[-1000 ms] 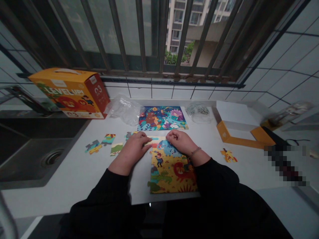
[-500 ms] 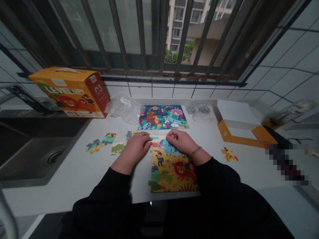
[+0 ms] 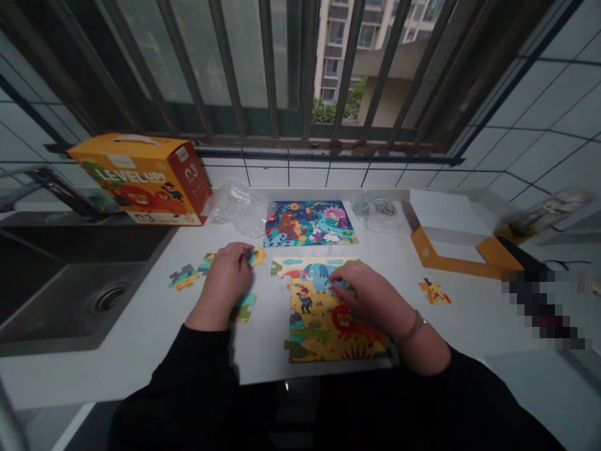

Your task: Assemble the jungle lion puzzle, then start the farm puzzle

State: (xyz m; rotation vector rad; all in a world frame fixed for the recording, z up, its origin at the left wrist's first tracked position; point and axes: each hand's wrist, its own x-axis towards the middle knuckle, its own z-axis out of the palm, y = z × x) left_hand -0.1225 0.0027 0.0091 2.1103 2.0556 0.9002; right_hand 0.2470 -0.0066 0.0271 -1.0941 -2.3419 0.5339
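My left hand [image 3: 225, 279] is over loose puzzle pieces left of the puzzle, its fingers closed at a grey and yellow piece [image 3: 256, 256]. The partly joined animal puzzle [image 3: 314, 341] lies on the white counter, showing an elephant, a lion and a crocodile. Over its upper right part is my right hand [image 3: 359, 285], fingers curled together above the elephant; what they hold, if anything, is too small to name. A green and blue piece [image 3: 245, 308] lies beside my left hand, and another joined pair [image 3: 184, 277] sits farther left.
Behind the puzzle lies a colourful picture sheet [image 3: 310, 222] between two clear plastic bags [image 3: 241, 210]. An orange box [image 3: 141, 181] stands at the back left by the sink [image 3: 136, 300]. At right are an open box [image 3: 464, 266] and a loose piece [image 3: 434, 292].
My left hand has moved left, away from the puzzle's top edge, to the loose pieces. My right hand has shifted right and down over the puzzle. The puzzle's top left corner is uncovered.
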